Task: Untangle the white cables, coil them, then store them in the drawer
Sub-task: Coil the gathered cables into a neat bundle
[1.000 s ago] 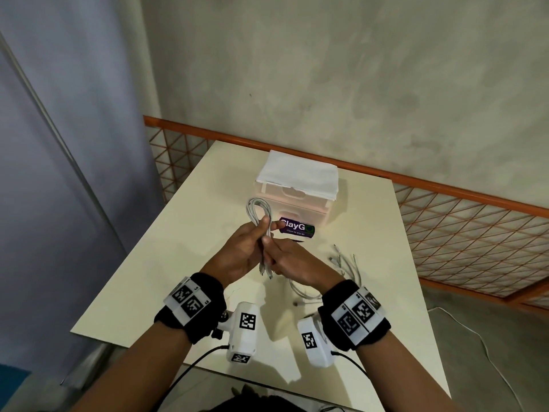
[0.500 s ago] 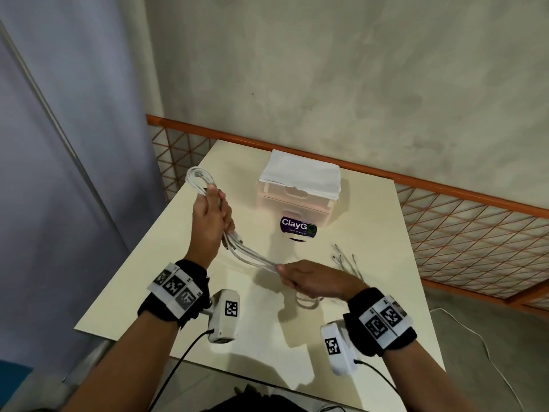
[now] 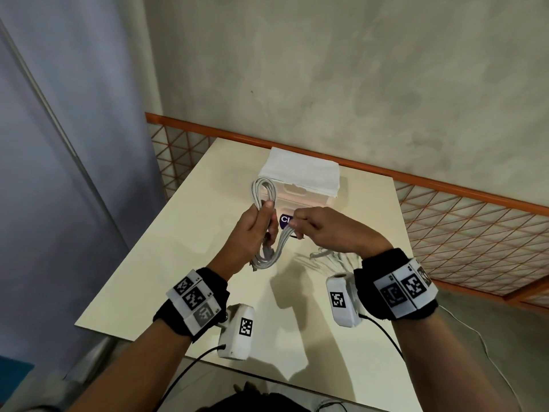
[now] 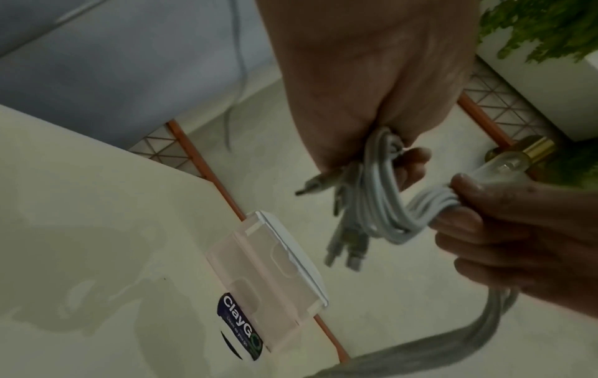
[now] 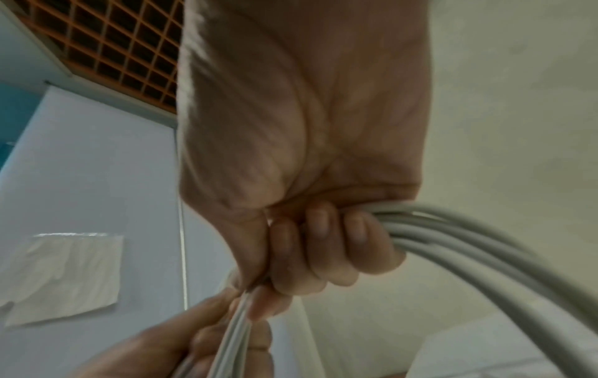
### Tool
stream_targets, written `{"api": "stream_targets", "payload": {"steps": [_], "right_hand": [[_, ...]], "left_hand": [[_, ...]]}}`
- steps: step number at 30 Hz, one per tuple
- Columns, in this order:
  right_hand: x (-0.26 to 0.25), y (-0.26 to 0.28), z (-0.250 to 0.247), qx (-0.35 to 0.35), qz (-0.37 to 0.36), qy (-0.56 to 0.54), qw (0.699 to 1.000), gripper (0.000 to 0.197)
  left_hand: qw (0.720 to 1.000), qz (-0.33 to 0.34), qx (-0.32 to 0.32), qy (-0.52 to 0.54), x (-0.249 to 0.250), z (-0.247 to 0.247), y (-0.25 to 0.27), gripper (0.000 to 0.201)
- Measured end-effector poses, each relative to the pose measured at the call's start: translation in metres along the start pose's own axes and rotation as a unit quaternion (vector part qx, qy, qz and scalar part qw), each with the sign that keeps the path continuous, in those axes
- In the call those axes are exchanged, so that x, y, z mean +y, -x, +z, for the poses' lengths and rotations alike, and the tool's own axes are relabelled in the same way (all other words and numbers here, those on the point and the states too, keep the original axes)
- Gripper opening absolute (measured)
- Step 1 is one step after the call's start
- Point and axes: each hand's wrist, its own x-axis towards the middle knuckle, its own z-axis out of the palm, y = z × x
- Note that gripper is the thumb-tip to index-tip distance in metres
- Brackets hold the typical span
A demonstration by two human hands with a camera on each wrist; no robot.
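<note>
Above the table's middle I hold a bundle of white cables (image 3: 269, 254) between both hands. My left hand (image 3: 265, 217) grips the folded bundle, with a loop (image 3: 263, 188) standing above the fist and plugs (image 4: 346, 245) hanging below. Just to its right, my right hand (image 3: 294, 223) has its fingers curled round the cable bundle (image 5: 453, 237), which bends down in a U between the hands. The small translucent drawer box (image 3: 300, 181) with a white top stands behind the hands, its drawer closed in the left wrist view (image 4: 268, 260).
More loose white cables (image 3: 325, 257) lie on the cream table (image 3: 166, 269) under my right wrist. A purple ClayG label (image 3: 284, 220) sits in front of the drawer box. An orange-framed grid fence (image 3: 463, 221) runs behind the table.
My left hand has swung back from the far left to the middle. The stretched cables are now folded into a short loop between the two hands, which are close together again.
</note>
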Motion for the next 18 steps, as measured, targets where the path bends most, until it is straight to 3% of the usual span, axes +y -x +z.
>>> {"api": "stream_targets", "payload": {"steps": [4, 9, 13, 18], "right_hand": [[-0.01, 0.0, 0.001, -0.002, -0.01, 0.01, 1.0, 0.031], [-0.016, -0.002, 0.003, -0.011, -0.024, 0.007, 1.0, 0.026], [-0.014, 0.0, 0.001, -0.005, -0.027, 0.003, 1.0, 0.031], [0.01, 0.011, -0.004, 0.01, 0.033, -0.064, 0.997, 0.052]], "left_hand": [[0.999, 0.008, 0.014, -0.042, -0.003, 0.006, 0.001, 0.035], [0.999, -0.018, -0.047, 0.012, -0.003, 0.01, 0.008, 0.042], [0.996, -0.045, -0.048, 0.052, -0.002, 0.01, 0.011, 0.043], [0.995, -0.07, -0.06, 0.034, 0.0, -0.007, 0.01, 0.034]]}}
